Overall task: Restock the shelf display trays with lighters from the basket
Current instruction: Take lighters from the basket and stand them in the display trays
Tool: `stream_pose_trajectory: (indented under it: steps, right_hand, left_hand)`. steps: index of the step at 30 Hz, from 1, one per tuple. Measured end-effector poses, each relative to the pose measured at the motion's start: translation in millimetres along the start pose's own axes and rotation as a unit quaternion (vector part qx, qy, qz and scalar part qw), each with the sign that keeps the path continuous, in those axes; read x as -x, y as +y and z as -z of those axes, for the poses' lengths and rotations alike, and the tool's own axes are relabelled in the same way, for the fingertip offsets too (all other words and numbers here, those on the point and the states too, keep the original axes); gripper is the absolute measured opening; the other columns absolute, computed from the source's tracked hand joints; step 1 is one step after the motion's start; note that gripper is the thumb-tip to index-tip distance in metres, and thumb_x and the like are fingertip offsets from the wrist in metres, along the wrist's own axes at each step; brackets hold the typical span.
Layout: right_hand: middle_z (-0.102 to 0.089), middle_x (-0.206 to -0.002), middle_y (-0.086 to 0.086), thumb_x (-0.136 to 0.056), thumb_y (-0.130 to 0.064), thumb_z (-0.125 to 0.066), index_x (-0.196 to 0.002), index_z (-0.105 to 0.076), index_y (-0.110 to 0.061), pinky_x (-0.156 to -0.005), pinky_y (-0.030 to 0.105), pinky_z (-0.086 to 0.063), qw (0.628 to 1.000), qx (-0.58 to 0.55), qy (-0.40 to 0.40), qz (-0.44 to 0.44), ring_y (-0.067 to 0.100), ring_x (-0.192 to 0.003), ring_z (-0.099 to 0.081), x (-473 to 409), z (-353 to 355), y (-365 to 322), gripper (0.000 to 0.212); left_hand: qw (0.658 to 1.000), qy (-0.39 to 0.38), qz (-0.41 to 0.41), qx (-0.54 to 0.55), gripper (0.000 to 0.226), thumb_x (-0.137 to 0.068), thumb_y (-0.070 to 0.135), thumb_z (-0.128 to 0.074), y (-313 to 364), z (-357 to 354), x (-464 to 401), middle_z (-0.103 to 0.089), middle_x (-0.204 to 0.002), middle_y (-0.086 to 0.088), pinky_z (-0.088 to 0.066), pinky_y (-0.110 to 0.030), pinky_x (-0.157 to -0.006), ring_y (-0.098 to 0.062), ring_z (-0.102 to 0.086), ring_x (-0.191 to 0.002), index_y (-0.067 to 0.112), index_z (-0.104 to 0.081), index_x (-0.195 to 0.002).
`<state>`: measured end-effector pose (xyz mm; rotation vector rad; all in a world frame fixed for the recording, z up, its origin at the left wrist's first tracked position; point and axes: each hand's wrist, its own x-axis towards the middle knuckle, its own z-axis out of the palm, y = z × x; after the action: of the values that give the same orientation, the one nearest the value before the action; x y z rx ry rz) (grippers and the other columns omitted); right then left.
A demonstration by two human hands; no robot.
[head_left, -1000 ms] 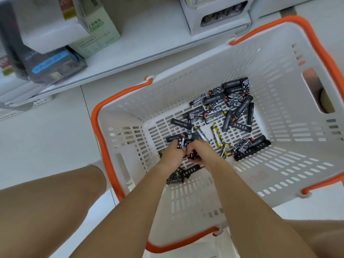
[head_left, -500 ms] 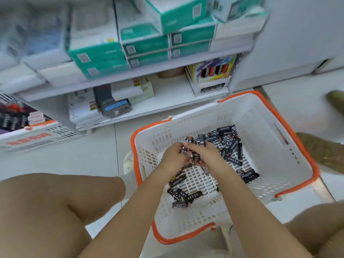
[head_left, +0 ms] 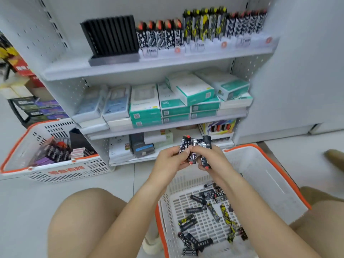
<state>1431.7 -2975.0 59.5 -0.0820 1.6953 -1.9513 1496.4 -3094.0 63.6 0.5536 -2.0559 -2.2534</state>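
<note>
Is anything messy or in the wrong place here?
A bit messy: the loose lighters lie jumbled every which way in the basket, unlike the upright rows on the top shelf. The bunch gripped by both hands points different ways too. Nothing looks broken or spilled.

White pegboard-backed shelving (head_left: 61, 53) on pale tiled floor (head_left: 37, 202), plain white wall (head_left: 307, 71) at right.

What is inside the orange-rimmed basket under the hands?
Loose lighters lie scattered on the floor of the basket, black-patterned and yellow-patterned. The forearms cover part of the floor, so more may lie hidden.
</note>
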Motion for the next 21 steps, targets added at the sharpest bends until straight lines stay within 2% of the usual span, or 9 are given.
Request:
stream_pose_trajectory:
  steps: [3,6,8,9,11,13,17,21]
  right_hand:
    - [-0.055,-0.064,0.0,-0.084,-0.009,-0.066,-0.083,-0.066,-0.009,-0.039,0.018,-0.027,1.0,-0.003,-0.012,0.019,0.008,-0.044,-0.037,3.7,-10.1,-28.3,0.001]
    - [-0.054,-0.064,0.002,-0.084,-0.009,-0.067,-0.08,-0.063,-0.01,-0.039,0.02,-0.026,0.998,0.002,-0.037,0.048,0.011,-0.044,-0.037,7.4,-14.1,-57.7,0.005]
    - [-0.054,-0.064,0.003,-0.084,-0.008,-0.066,-0.082,-0.064,-0.008,-0.039,0.022,-0.024,0.996,0.011,-0.057,0.075,0.013,-0.045,-0.036,9.6,-14.5,-75.4,0.003]
    - [-0.055,-0.063,0.003,-0.084,-0.007,-0.066,-0.084,-0.065,-0.007,-0.04,0.022,-0.023,0.994,0.019,-0.068,0.088,0.013,-0.045,-0.037,9.6,-14.3,-82.2,0.001]
    - [-0.059,-0.063,0.002,-0.083,-0.008,-0.067,-0.086,-0.068,-0.008,-0.04,0.021,-0.025,0.989,0.04,-0.088,0.115,0.01,-0.044,-0.044,9.3,-12.6,-93.0,0.003]
    - [-0.063,-0.064,0.001,-0.081,-0.01,-0.07,-0.085,-0.07,-0.014,-0.041,0.02,-0.028,0.985,0.067,-0.086,0.131,0.009,-0.047,-0.05,5.3,-10.7,-103.0,0.005]
    - [-0.063,-0.068,0.005,-0.078,-0.014,-0.073,-0.088,-0.069,-0.012,-0.042,0.021,-0.03,0.984,0.085,-0.078,0.135,0.014,-0.053,-0.051,-5.2,-9.3,-114.7,0.011]
    - [-0.059,-0.067,0.005,-0.079,-0.011,-0.073,-0.087,-0.066,-0.007,-0.043,0.022,-0.029,0.987,0.052,-0.08,0.131,0.013,-0.05,-0.047,-15.0,-15.8,-118.9,0.012]
  left_hand:
    - [1.0,0.002,-0.015,0.025,0.02,-0.098,0.021,-0.052,25.6,2.6,6.0,-0.071,-0.105,-0.001,-0.055,-0.028,-0.086,-0.011,-0.069,-0.091,0.013,-0.071,-0.101]
    - [0.998,-0.001,-0.058,0.007,0.02,-0.097,0.019,-0.052,53.2,6.8,9.5,-0.07,-0.106,-0.005,-0.051,-0.024,-0.075,-0.011,-0.061,-0.089,0.015,-0.071,-0.103]
    - [0.994,-0.01,-0.105,-0.031,0.02,-0.097,0.014,-0.052,70.1,8.1,10.6,-0.068,-0.099,-0.004,-0.047,-0.016,-0.067,-0.007,-0.058,-0.082,0.019,-0.067,-0.109]
    - [0.991,-0.004,-0.128,-0.044,0.024,-0.096,0.012,-0.054,76.4,8.5,9.7,-0.065,-0.094,-0.006,-0.048,-0.016,-0.066,-0.008,-0.058,-0.081,0.022,-0.063,-0.115]
    - [0.983,0.01,-0.17,-0.065,0.037,-0.092,0.008,-0.059,85.8,8.7,7.0,-0.062,-0.084,-0.007,-0.052,-0.027,-0.074,-0.013,-0.06,-0.079,0.028,-0.056,-0.123]
    - [0.976,0.014,-0.198,-0.092,0.042,-0.088,0.006,-0.065,95.2,8.9,3.4,-0.06,-0.076,-0.004,-0.053,-0.035,-0.077,-0.013,-0.061,-0.072,0.033,-0.056,-0.119]
    - [0.961,0.02,-0.23,-0.156,0.035,-0.088,0.014,-0.066,109.8,12.7,-3.8,-0.065,-0.07,0.002,-0.051,-0.033,-0.073,-0.009,-0.059,-0.067,0.04,-0.058,-0.109]
    - [0.949,0.039,-0.234,-0.209,0.028,-0.089,0.018,-0.066,124.5,18.9,-12.1,-0.067,-0.08,-0.001,-0.054,-0.04,-0.075,-0.016,-0.063,-0.073,0.041,-0.057,-0.103]
